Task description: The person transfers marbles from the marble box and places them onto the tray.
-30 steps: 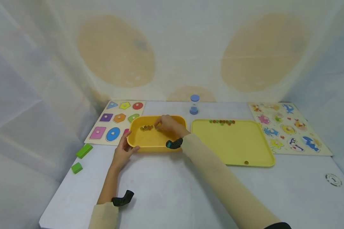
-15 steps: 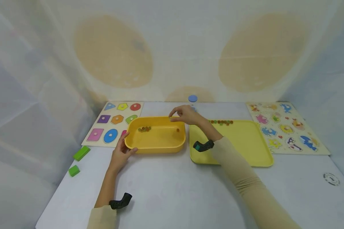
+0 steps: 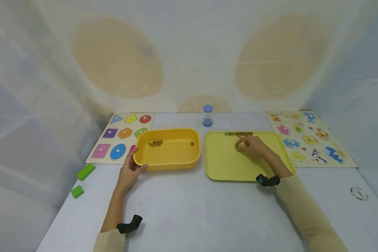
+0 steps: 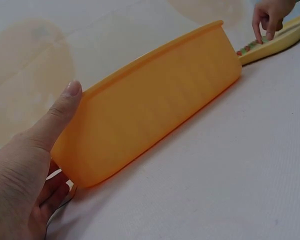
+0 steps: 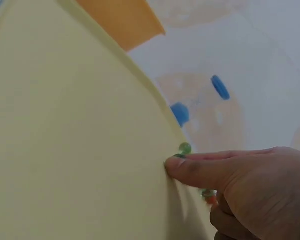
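My left hand (image 3: 128,174) grips the left end of a deep yellow-orange plastic bin (image 3: 167,166), thumb on the near side. Inside, a cluster of small green and orange marbles (image 3: 155,143) lies at the left, and a single orange marble (image 3: 192,144) at the right. My right hand (image 3: 253,147) is over the flat yellow tray (image 3: 220,157), pinching a green marble (image 5: 179,156) between thumb and index finger, mostly covered by them. Just beyond the fingertips, a row of green and red-brown marbles (image 3: 238,133) lines the tray's far edge.
A blue-capped sand timer (image 3: 207,115) stands behind the gap between bin and tray. A shape puzzle board (image 3: 105,134) lies left, an animal puzzle board (image 3: 308,138) right. Two green blocks (image 3: 85,172) are near the left table edge. A round printed mark (image 3: 359,193) is at right.
My right hand has lifted out of the bin and moved right, over the tray, with the green marble. My left hand keeps its grip on the bin. The head view has shifted slightly.
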The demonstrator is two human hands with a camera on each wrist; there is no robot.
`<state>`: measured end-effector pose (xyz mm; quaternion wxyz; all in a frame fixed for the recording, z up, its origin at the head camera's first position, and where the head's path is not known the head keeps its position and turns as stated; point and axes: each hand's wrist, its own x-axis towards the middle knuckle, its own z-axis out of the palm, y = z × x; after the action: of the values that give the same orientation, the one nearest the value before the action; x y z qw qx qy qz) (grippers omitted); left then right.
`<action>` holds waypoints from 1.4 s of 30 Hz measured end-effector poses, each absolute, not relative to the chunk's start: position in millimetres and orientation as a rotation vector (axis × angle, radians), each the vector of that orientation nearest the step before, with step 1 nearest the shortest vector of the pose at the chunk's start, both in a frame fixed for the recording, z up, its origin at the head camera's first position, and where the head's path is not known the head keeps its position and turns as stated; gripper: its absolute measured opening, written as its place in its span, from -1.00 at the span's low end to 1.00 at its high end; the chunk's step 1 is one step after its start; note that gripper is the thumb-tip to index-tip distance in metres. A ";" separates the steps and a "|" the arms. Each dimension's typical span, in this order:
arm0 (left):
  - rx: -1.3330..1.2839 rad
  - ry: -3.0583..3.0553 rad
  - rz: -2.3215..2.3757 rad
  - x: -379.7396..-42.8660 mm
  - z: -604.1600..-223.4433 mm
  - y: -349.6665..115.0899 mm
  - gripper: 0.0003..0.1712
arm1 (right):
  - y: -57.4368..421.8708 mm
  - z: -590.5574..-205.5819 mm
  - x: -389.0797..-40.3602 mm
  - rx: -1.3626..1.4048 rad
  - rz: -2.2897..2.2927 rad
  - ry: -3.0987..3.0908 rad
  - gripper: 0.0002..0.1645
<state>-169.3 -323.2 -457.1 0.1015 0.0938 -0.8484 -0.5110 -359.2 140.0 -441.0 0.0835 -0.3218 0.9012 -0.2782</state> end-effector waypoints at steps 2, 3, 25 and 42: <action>0.277 -2.509 -1.513 -169.3 -457.7 -322.7 -0.14 | 142.8 -442.0 -356.6 -0.982 -0.802 2.713 -0.69; 0.277 -2.511 -1.514 -169.4 -457.9 -322.6 -0.14 | 141.6 -439.9 -354.8 -0.997 -0.804 2.722 -0.66; 0.257 -2.457 -1.543 -171.2 -464.4 -323.0 -0.15 | -119.2 -374.9 -358.6 -1.519 -0.851 2.362 -0.71; 0.237 -2.479 -1.516 -173.3 -462.0 -320.2 -0.16 | -150.7 -417.0 -362.4 -1.210 -0.662 2.481 -0.67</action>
<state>-173.3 -320.2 -462.0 0.1131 0.0807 -0.8449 -0.5166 -362.4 -150.7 -417.0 0.1507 -0.4214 0.8641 -0.2305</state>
